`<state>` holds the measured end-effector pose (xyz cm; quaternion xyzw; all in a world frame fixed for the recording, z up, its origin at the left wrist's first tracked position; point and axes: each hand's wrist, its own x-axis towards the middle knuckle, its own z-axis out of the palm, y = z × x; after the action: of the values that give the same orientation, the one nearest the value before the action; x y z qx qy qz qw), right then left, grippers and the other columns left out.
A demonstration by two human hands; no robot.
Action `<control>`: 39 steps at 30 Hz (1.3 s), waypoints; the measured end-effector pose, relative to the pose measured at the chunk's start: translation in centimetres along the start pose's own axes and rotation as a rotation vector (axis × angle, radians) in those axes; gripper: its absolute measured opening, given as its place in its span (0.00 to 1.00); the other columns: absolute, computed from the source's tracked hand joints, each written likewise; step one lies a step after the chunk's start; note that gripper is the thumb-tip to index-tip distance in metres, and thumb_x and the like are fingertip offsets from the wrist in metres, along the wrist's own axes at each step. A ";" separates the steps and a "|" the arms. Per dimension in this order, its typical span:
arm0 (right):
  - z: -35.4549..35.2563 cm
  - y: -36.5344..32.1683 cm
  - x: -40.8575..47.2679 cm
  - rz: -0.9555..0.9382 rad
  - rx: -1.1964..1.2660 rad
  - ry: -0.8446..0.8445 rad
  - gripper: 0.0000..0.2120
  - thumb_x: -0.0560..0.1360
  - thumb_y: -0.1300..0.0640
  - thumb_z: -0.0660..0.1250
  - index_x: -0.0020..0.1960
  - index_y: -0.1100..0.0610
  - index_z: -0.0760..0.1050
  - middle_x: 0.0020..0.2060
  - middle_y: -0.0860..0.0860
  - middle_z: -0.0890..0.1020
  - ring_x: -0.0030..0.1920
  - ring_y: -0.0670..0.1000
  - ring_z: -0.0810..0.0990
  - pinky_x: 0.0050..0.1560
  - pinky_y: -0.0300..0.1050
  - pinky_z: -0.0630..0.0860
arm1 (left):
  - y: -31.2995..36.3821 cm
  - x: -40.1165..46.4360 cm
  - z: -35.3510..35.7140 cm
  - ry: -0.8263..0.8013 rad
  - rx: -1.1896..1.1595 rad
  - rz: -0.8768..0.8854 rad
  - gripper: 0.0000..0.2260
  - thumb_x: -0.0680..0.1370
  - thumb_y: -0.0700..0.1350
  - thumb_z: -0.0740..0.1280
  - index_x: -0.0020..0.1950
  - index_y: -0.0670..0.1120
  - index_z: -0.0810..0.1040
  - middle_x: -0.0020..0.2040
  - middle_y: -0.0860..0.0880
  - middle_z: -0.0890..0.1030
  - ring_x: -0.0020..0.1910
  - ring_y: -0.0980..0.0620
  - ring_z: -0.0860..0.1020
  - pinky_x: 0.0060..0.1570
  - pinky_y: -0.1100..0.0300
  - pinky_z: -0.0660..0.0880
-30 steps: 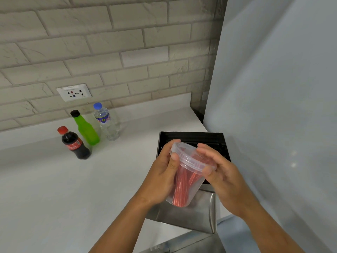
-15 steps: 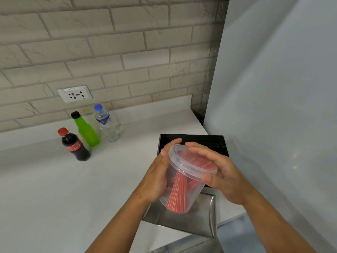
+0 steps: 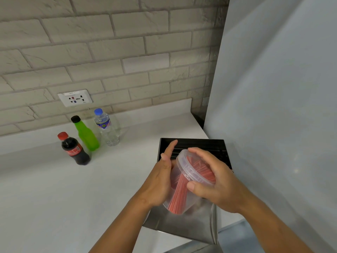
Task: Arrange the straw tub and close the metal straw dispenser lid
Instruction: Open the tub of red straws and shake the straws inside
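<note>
Hands meet on a clear plastic straw tub (image 3: pixel 184 190), held tilted in the air with its lidded top toward the far right and its base toward the viewer. The right hand (image 3: pixel 217 183) is clamped over the tub's lid (image 3: pixel 195 170): fingers curl over the far rim and the thumb presses the near rim. The left hand (image 3: pixel 160 181) lies against the tub's left wall with the palm flat; its index finger points up and away, clear of the plastic, so this hand is a loose brace more than a full wrap. Red straws (image 3: pixel 179 194) show through the wall, bunched and leaning inside.

The tub hangs directly above the metal straw dispenser (image 3: pixel 182 220), which sits on the white counter (image 3: pixel 73 198) at its right end. The dispenser's dark interior (image 3: pixel 200 145) is exposed behind the hands (its lid cannot be made out separately). A pale panel (image 3: pixel 273 106) rises just beside the dispenser on the right, leaving little room there. To the left the counter lies broad and bare up to three bottles near the brick wall (image 3: pixel 109 42): a cola bottle (image 3: pixel 74 149), a green bottle (image 3: pixel 85 134) and a water bottle (image 3: pixel 106 127), all well apart from the hands. A wall socket (image 3: pixel 75 98) sits above them.
</note>
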<state>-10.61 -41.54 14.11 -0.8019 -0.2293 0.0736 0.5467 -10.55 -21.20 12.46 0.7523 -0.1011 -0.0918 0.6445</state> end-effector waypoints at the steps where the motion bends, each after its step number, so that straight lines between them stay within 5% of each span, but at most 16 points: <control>1: -0.1 0.1 0.0 -0.014 0.007 0.018 0.37 0.69 0.43 0.76 0.75 0.42 0.67 0.65 0.40 0.78 0.64 0.47 0.80 0.58 0.40 0.79 | 0.0 0.1 0.1 0.031 -0.008 -0.020 0.35 0.71 0.81 0.42 0.76 0.75 0.60 0.57 0.54 0.88 0.62 0.57 0.84 0.72 0.45 0.72; 7: -0.8 -0.3 0.5 -0.114 -0.016 0.220 0.36 0.69 0.43 0.75 0.73 0.34 0.64 0.66 0.38 0.75 0.65 0.47 0.79 0.56 0.35 0.79 | -0.1 0.0 0.5 0.168 -0.332 -0.232 0.39 0.71 0.81 0.56 0.70 0.57 0.79 0.60 0.49 0.87 0.60 0.47 0.86 0.59 0.45 0.82; 10: -0.3 -0.3 0.5 -0.068 -0.042 0.168 0.42 0.70 0.37 0.74 0.78 0.34 0.56 0.70 0.36 0.70 0.69 0.45 0.75 0.60 0.41 0.80 | 0.0 -0.3 1.0 0.145 -0.472 -0.309 0.32 0.71 0.76 0.66 0.65 0.56 0.84 0.61 0.43 0.87 0.57 0.43 0.87 0.49 0.44 0.85; 13: -0.4 -0.4 0.4 -0.121 -0.141 0.090 0.45 0.71 0.28 0.68 0.79 0.34 0.49 0.77 0.36 0.62 0.76 0.43 0.66 0.70 0.40 0.72 | -0.1 -0.5 0.8 0.179 -0.506 -0.307 0.27 0.74 0.72 0.65 0.62 0.56 0.85 0.58 0.43 0.88 0.51 0.46 0.88 0.38 0.53 0.83; 17: -0.4 -0.9 0.8 -0.278 -0.286 0.075 0.44 0.73 0.27 0.64 0.81 0.39 0.50 0.82 0.42 0.55 0.82 0.48 0.56 0.76 0.48 0.63 | -0.2 -0.5 0.3 0.186 -0.504 -0.305 0.27 0.75 0.70 0.63 0.61 0.54 0.86 0.55 0.42 0.88 0.49 0.45 0.88 0.36 0.54 0.81; 24: 0.9 -1.0 1.8 -0.334 -0.164 0.178 0.34 0.78 0.43 0.67 0.80 0.47 0.59 0.78 0.51 0.66 0.79 0.55 0.65 0.74 0.58 0.68 | -0.4 -1.1 0.9 0.412 -0.393 -0.148 0.25 0.79 0.66 0.59 0.61 0.50 0.85 0.57 0.43 0.87 0.56 0.40 0.86 0.55 0.39 0.83; 27: 1.8 -0.8 2.1 -0.253 -0.015 0.254 0.29 0.80 0.43 0.65 0.78 0.46 0.62 0.75 0.49 0.71 0.76 0.54 0.69 0.74 0.55 0.70 | -0.3 -1.6 1.7 0.562 -0.224 -0.009 0.25 0.77 0.68 0.59 0.60 0.52 0.82 0.53 0.55 0.86 0.52 0.55 0.85 0.47 0.63 0.81; 29: 2.4 -0.9 2.0 -0.213 0.052 0.265 0.28 0.79 0.36 0.63 0.77 0.41 0.62 0.75 0.43 0.72 0.76 0.50 0.69 0.73 0.47 0.70 | -0.6 -1.9 1.9 0.595 -0.205 0.044 0.25 0.77 0.67 0.60 0.59 0.51 0.82 0.50 0.58 0.86 0.49 0.59 0.85 0.43 0.70 0.78; 32: 2.6 -1.2 1.9 -0.150 0.073 0.220 0.30 0.77 0.31 0.62 0.76 0.35 0.61 0.74 0.39 0.71 0.76 0.46 0.69 0.72 0.46 0.72 | -1.2 -2.2 1.8 0.592 -0.233 0.006 0.24 0.77 0.67 0.60 0.60 0.51 0.82 0.51 0.58 0.86 0.50 0.57 0.86 0.44 0.67 0.80; 35: 1.8 -1.6 1.9 -0.195 -0.035 0.172 0.32 0.78 0.32 0.62 0.78 0.39 0.58 0.77 0.43 0.67 0.78 0.47 0.65 0.75 0.52 0.68 | -1.1 -2.1 1.0 0.483 -0.383 -0.160 0.23 0.79 0.65 0.59 0.60 0.52 0.85 0.55 0.48 0.88 0.53 0.46 0.87 0.43 0.52 0.84; 39: 0.8 -2.3 2.0 -0.392 -0.226 0.108 0.36 0.78 0.35 0.64 0.81 0.46 0.58 0.81 0.52 0.62 0.81 0.54 0.60 0.77 0.55 0.63 | 0.1 -1.9 0.1 0.371 -0.529 -0.211 0.25 0.77 0.67 0.63 0.57 0.50 0.87 0.52 0.40 0.89 0.44 0.45 0.88 0.34 0.53 0.81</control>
<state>-9.80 -39.26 16.12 -0.8009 -0.3579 -0.1030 0.4688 -12.39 -20.82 12.55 0.5691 0.1238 -0.0426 0.8118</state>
